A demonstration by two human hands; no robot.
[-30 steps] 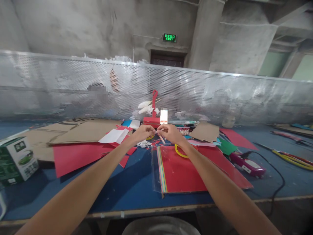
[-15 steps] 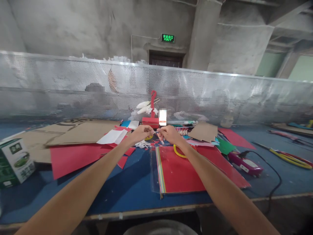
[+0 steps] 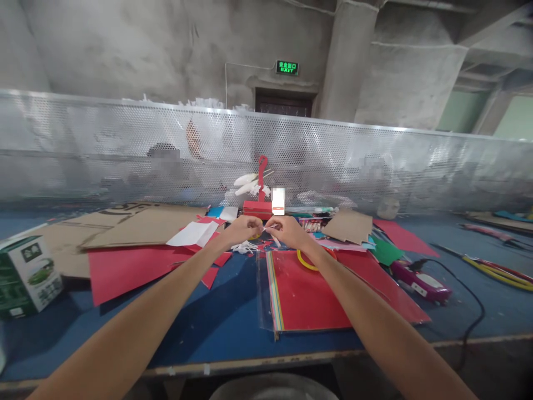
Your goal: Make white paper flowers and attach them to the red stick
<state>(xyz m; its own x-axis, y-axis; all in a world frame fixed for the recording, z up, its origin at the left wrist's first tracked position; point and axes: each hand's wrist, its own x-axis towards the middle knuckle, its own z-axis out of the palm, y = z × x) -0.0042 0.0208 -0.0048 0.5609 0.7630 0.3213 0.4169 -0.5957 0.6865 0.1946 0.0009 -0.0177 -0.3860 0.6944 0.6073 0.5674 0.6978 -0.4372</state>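
Both my hands meet over the middle of the blue table, fingertips close together. My left hand (image 3: 246, 226) pinches one end of a small thin white piece (image 3: 266, 228), perhaps a paper strip; its exact kind is too small to make out. The other end is pinched between thumb and fingers of my right hand (image 3: 287, 229). Just below my left hand lies a pile of white strips (image 3: 245, 246). Behind the hands a lit phone (image 3: 278, 203) leans upright beside a red box-shaped piece (image 3: 256, 209) with a tall red handle. White petal-like shapes (image 3: 246, 179) rest against that handle.
Cardboard sheets (image 3: 133, 225) and red paper (image 3: 129, 269) cover the left, near a green-and-white carton (image 3: 31, 275). A clear sleeve of red paper (image 3: 312, 300) lies at right front. Farther right are a purple power strip (image 3: 420, 282) with a black cord and yellow-handled pliers (image 3: 491, 268).
My hands stay together at nearly the same place, with the fingers of the right hand shifting slightly around the white piece. The whole view has moved a little.
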